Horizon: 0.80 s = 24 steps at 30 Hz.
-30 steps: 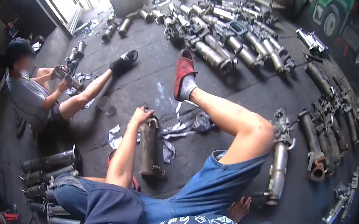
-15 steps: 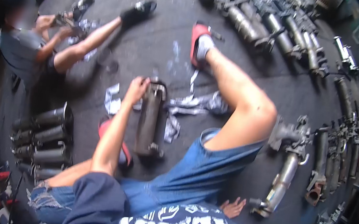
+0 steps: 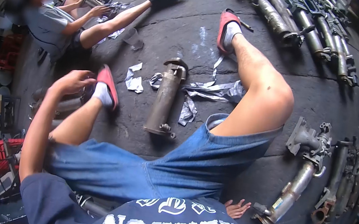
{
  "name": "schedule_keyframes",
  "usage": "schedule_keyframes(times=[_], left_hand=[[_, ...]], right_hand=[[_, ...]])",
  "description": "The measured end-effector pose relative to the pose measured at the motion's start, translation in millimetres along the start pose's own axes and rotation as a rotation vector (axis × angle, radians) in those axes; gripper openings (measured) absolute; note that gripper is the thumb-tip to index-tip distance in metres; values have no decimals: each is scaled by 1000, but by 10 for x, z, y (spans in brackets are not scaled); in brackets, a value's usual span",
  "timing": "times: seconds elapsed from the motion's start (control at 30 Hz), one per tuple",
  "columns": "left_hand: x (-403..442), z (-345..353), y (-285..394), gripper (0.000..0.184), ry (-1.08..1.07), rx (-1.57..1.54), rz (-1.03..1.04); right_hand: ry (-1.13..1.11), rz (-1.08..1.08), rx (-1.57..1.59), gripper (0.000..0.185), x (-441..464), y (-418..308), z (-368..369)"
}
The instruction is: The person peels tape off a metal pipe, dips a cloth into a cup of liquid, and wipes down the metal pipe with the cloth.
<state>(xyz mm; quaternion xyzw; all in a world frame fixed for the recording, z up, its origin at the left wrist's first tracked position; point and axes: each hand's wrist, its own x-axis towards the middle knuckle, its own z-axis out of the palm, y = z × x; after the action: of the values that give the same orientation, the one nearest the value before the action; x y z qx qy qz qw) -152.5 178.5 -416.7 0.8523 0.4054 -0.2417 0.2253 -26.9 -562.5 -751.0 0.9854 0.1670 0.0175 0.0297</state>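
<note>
My left hand (image 3: 75, 81) is raised beside my left foot with its fingers apart and nothing in it. On the dark floor between my legs lies a metal cylinder (image 3: 163, 98) with a flange at its far end, touched by neither hand. My right hand (image 3: 237, 209) rests on the floor by my right hip, fingers spread and empty. Close to it is a long metal pipe assembly (image 3: 291, 189) with a bracket at its far end. White and grey cloth strips (image 3: 210, 91) lie to the right of the cylinder, and a small cloth piece (image 3: 135, 78) to its left.
At the upper left a co-worker (image 3: 54, 19) sits with metal parts in both hands. Rows of metal pipes (image 3: 272, 19) lie at the upper right, with more pipes (image 3: 358, 171) along the right side. Several cylinders (image 3: 66, 105) are behind my left arm. A red crate (image 3: 0, 148) stands lower left.
My left hand has let go of the cylinder's far end and moved left, away from it. My left leg has shifted outward. My right hand stays on the floor. The view has shifted.
</note>
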Motion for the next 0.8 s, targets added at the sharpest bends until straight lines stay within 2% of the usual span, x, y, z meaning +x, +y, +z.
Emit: schedule_keyframes(times=[0.07, 0.13, 0.2, 0.27, 0.33, 0.37, 0.4, 0.47, 0.53, 0.57, 0.6, 0.63, 0.67, 0.7, 0.73, 0.8], left_hand=[[-555, -201, -2, 47, 173, -54, -147], [-1036, -216, -213, 45, 317, -153, -160], [-1451, -101, -582, 42, 341, -334, -216], [-1721, -100, -488, 41, 106, -515, -50], [-1839, 17, -725, 49, 269, -629, -41], [-1845, 72, -942, 55, 309, -635, -143], [-1822, 72, -777, 52, 339, -493, -110], [-1801, 109, -666, 51, 373, -237, -171], [-1908, 169, -642, 50, 410, -108, -78], [-1993, 266, -644, 50, 504, -179, -80], [-2126, 317, -507, 47, 511, -195, -55], [-2269, 379, -401, 40, 463, -236, 179], [-2269, 168, -67, 32, 17, -235, 114], [-2250, 261, 18, 27, 18, -284, 366], [-2296, 378, 101, 33, 12, -179, 352], [-2139, 603, 177, 21, 112, -230, 195]], right_hand=[[-2, 23, 9, 52, 50, -23, -118], [-13, 76, -3, 51, 88, -90, -249], [-20, 137, -41, 51, 96, -136, -337], [-22, 144, -75, 51, 43, -98, -315], [-14, 107, -109, 52, 99, -117, -258], [4, 91, -105, 52, 119, -131, -266], [17, 76, -103, 52, 88, -99, -287], [36, 49, -132, 58, 90, -26, -230], [-282, 148, -104, 71, 159, -64, -308], [-646, 26, -303, 71, 427, -197, -688], [-636, 20, -326, 71, 945, -381, -1191], [-913, -381, -391, 61, 1228, -711, -1725], [-1186, -791, -452, 51, 1489, -1090, -2266], [-1173, -812, -414, 38, 1754, -1419, -2689], [-1153, -835, -379, 28, 2052, -1716, -3045], [-1115, -1008, -191, 27, 2749, -2255, -3542]])
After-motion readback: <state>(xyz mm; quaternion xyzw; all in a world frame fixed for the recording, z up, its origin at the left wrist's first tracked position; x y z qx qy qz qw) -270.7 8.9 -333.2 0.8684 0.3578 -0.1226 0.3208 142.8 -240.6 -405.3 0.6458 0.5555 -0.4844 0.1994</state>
